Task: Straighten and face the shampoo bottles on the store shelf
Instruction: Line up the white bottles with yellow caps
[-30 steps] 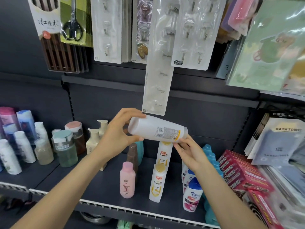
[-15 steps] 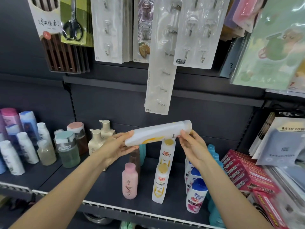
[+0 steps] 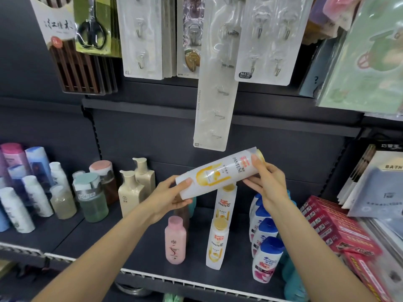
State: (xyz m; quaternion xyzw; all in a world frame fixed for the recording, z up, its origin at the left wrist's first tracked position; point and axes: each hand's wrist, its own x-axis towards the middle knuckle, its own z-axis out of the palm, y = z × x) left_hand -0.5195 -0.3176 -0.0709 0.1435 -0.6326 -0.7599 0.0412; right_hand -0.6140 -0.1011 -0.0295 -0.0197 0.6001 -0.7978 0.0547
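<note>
Above the dark shelf (image 3: 135,253), a white Pantene bottle (image 3: 220,173) is held in mid-air between both hands. Its base end is gripped by the left hand (image 3: 170,197), thumb on the front and fingers curled underneath, and the cap end is pinched by the right hand (image 3: 268,182), thumb laid over the label. The bottle is tipped nearly sideways, long axis running from lower left up to upper right, gold cap pointing up-right. The front label is turned toward the camera: "PANTENE" can be read along it, next to a red logo patch and a yellow graphic.

Right below, two more Pantene bottles (image 3: 218,243) are stood upright one behind the other, same wording facing out. A pink bottle (image 3: 175,240) is parked just to their left, blue-capped white bottles (image 3: 267,258) to their right; that writing is too blurry to read. Cream pump bottles (image 3: 133,188) are lined up further left. Higher up, a long hook pack (image 3: 214,94) marked "FASHION HOOK" is hung, and "BATH" shows on a package (image 3: 379,184) at far right.
</note>
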